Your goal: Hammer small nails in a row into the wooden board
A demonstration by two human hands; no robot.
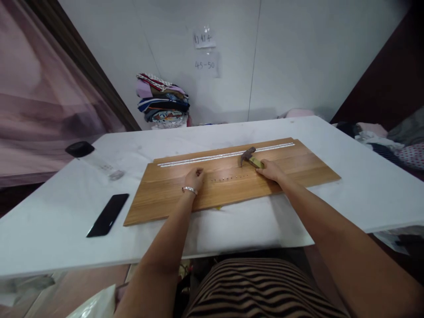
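A claw hammer (249,156) with a yellow-green handle is gripped near its handle's end by my right hand (270,170), its head over the far half of a wooden board (159,194). Curled fingers close my left hand (194,179) above the board, to the left of a row of small nails (227,178). Whatever those fingers hold is too small or hidden to make out. The nails run in a line between my two hands. Two white strips (212,157) stretch along the board's far side.
The board lies on a white table (59,221). A black phone (108,215) rests left of it, and a clear bottle with a black cap (80,149) lies farther back. Folded clothes (164,101) are stacked by the wall, below paper labels (205,65).
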